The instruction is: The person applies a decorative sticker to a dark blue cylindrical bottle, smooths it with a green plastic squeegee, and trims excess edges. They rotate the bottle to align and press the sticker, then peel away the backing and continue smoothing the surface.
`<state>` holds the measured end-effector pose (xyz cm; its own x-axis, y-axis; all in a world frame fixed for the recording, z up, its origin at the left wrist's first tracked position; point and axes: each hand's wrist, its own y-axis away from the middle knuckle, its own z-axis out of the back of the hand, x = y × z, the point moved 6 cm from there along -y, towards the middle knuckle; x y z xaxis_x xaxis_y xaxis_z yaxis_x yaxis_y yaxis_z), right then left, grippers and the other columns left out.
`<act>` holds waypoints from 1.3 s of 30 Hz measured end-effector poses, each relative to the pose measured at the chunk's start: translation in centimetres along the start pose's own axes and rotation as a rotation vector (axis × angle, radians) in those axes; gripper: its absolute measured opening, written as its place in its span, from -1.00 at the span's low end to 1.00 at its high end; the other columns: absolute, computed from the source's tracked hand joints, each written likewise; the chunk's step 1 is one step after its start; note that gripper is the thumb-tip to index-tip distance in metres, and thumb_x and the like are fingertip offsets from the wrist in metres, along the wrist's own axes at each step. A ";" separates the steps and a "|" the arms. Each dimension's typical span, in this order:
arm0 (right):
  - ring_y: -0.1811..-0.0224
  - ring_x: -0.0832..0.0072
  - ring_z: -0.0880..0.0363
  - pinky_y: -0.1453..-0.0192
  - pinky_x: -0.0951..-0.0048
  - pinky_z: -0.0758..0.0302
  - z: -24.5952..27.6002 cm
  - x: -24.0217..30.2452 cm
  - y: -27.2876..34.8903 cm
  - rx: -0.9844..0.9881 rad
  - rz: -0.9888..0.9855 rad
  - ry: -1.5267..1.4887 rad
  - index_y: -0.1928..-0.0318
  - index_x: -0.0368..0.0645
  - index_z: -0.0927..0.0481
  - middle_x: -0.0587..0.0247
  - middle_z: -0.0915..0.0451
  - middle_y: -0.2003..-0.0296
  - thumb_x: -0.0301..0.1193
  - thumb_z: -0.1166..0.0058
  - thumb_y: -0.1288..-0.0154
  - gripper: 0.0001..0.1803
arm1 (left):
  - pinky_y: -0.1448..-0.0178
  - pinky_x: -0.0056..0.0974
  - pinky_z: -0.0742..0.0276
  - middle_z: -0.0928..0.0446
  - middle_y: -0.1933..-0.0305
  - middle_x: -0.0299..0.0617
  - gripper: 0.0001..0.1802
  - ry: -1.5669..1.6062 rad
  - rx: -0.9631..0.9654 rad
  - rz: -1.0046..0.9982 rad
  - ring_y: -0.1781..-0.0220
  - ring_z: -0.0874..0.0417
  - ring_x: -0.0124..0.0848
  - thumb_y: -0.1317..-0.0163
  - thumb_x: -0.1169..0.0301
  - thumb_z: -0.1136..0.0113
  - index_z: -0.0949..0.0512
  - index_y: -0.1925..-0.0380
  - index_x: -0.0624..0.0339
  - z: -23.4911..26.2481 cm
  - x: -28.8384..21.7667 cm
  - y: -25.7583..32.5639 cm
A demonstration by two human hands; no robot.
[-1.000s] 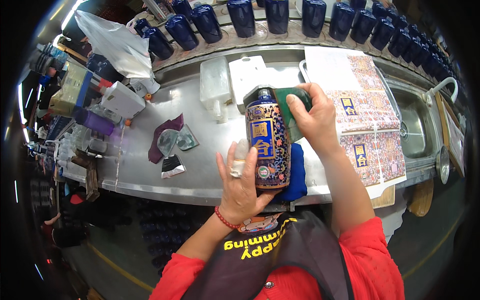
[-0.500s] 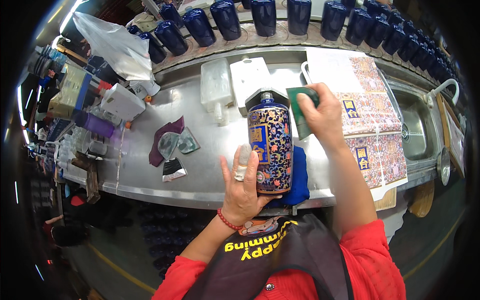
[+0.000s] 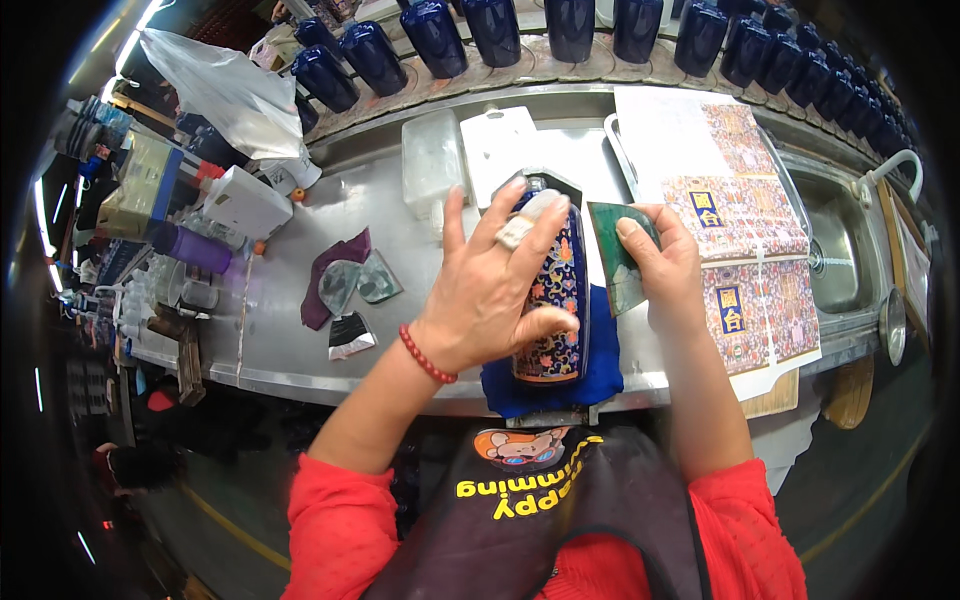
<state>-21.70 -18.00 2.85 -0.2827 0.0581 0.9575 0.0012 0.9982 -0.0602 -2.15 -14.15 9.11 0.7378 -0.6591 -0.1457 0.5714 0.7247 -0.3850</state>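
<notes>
A dark blue bottle (image 3: 554, 358) in a colourful floral decal stands out in front of me on the steel counter, its neck end away from me and a blue cloth (image 3: 604, 345) under it. Across its left side and front lies my left hand (image 3: 480, 285), fingers spread, one finger wrapped in pale material; it covers much of the decal. Just right of the bottle, apart from it, my right hand (image 3: 668, 262) pinches a flat green scraper sheet (image 3: 612, 262) between thumb and fingers.
Printed decal sheets (image 3: 735, 220) lie at the right, beside a sink (image 3: 835, 262). Cut pieces of dark and greenish sheet (image 3: 345, 280) rest at the left. Behind are a clear empty bottle (image 3: 432, 160), a white block (image 3: 495, 140) and a row of blue bottles (image 3: 495, 35).
My left hand has moved up from the bottle's lower left side and over its front, fingers spreading. My right hand and the scraper have come slightly nearer to me.
</notes>
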 end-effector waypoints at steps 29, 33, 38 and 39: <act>0.22 0.61 -0.61 0.08 0.52 -0.58 -1.3 0.3 6.6 -0.016 0.144 0.212 0.02 -0.31 -0.59 0.27 -0.69 0.26 -0.39 -0.23 -0.45 -0.75 | -0.60 0.41 0.23 -0.44 -0.43 0.17 0.22 0.506 -0.190 0.347 -0.51 -0.41 0.05 -0.22 -0.09 -0.40 0.05 -0.58 0.47 -5.2 -3.2 9.2; 0.28 0.69 -0.54 0.15 0.57 -0.53 -0.8 -1.0 7.0 -0.016 0.106 0.215 0.02 -0.28 -0.59 0.34 -0.64 0.30 -0.39 -0.22 -0.48 -0.78 | -0.63 0.35 0.25 -0.39 -0.47 0.19 0.11 0.384 -0.202 0.295 -0.56 -0.33 0.13 -0.36 -0.02 -0.28 0.07 -0.57 0.52 -5.4 -3.4 9.8; 0.30 0.69 -0.53 0.18 0.56 -0.51 -0.3 -1.6 6.9 -0.012 0.100 0.240 0.04 -0.27 -0.59 0.37 -0.63 0.35 -0.38 -0.22 -0.48 -0.78 | -0.60 0.39 0.16 -0.39 -0.47 0.25 -0.12 0.086 -0.290 0.189 -0.54 -0.37 0.14 -0.29 0.23 -0.37 -0.23 -0.53 0.31 -4.1 -5.3 9.8; 0.31 0.69 -0.52 0.18 0.56 -0.51 -0.2 -1.7 6.9 -0.017 0.100 0.239 0.04 -0.27 -0.59 0.37 -0.63 0.36 -0.38 -0.23 -0.48 -0.78 | -0.63 0.34 0.18 -0.43 -0.46 0.16 -0.25 0.112 -0.317 0.213 -0.53 -0.39 0.11 -0.28 0.31 -0.34 -0.38 -0.48 0.18 -3.9 -5.6 9.6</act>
<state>-21.00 -11.22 0.90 -0.0452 0.1567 0.9866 0.0343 0.9873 -0.1552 -2.17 -4.25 2.68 0.7741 -0.5310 -0.3447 0.2573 0.7614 -0.5951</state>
